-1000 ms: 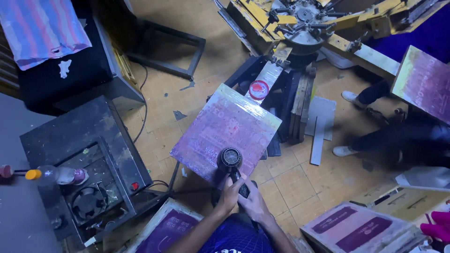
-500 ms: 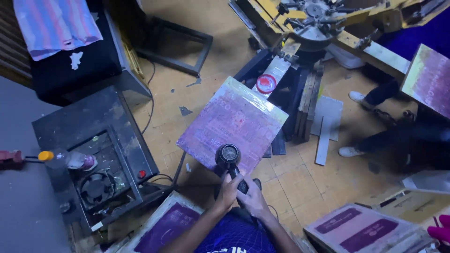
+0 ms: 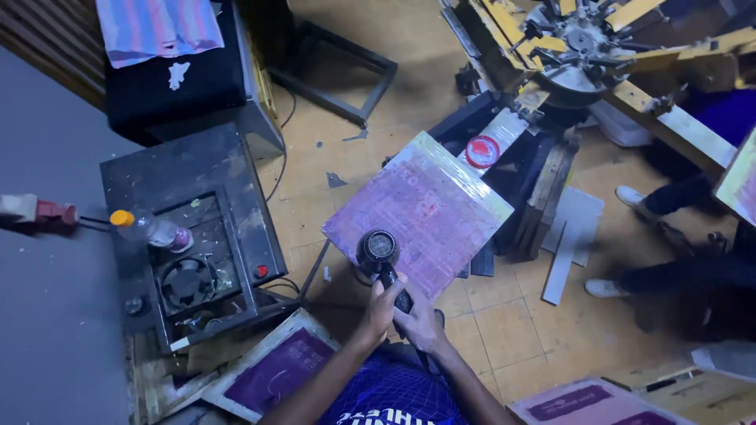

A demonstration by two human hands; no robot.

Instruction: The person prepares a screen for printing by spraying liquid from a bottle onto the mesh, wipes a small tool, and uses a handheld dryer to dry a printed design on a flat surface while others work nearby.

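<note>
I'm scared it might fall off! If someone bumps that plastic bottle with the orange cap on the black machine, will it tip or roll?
The bottle seems to lie on its side already on the black machine, so tipping looks unlikely. Being round, it would probably roll if nudged. It looks like thin clear plastic, so likely light and easy to knock away.

Two bare forearms run up from the near edge, ending in the left hand [image 3: 383,305] and right hand [image 3: 420,323]. No sleeves show. Below sits a blue garment [image 3: 394,393] crossed by thin pale grid lines.
</note>
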